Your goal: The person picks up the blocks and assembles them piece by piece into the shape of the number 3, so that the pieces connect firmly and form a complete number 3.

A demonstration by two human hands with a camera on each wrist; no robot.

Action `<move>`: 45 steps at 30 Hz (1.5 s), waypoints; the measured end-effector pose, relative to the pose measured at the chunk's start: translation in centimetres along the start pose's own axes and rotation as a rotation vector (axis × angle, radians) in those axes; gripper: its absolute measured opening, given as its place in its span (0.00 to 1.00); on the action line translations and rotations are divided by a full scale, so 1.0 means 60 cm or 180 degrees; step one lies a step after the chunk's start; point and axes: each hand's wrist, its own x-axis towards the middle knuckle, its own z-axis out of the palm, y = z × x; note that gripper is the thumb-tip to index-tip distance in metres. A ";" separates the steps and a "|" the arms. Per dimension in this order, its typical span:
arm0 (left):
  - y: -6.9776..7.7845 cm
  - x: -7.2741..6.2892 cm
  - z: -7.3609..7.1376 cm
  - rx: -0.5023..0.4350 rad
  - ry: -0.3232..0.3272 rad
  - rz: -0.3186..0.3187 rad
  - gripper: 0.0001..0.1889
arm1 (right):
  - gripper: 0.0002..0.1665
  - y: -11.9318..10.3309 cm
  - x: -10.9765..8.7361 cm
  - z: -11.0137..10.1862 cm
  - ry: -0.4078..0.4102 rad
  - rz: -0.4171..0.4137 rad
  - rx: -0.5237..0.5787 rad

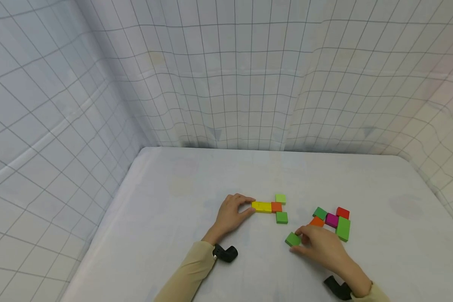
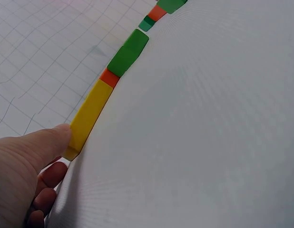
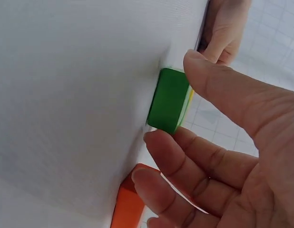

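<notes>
At the middle of the table, my left hand [image 1: 230,214] holds the left end of a long yellow block [image 1: 262,207] between thumb and fingers. Against its right end sits a small orange block [image 1: 276,206], with a light green block [image 1: 280,199] on its far side and a green block [image 1: 282,217] on its near side. My right hand [image 1: 322,246] pinches another small green block [image 1: 292,239] by its edges, just nearer than that row. In the right wrist view, the thumb and a fingertip touch opposite sides of this green block [image 3: 169,99].
Beyond the right hand lies a loose group: a dark green block [image 1: 320,213], an orange block [image 1: 317,222], a purple block [image 1: 331,220], a red block [image 1: 343,213] and a longer green block [image 1: 343,229]. Gridded white curtains [image 1: 226,84] surround the white table [image 1: 173,180].
</notes>
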 end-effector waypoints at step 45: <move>-0.001 0.000 0.000 -0.0010 -0.0012 0.0032 0.16 | 0.18 -0.016 0.039 0.013 0.0131 0.0056 0.0018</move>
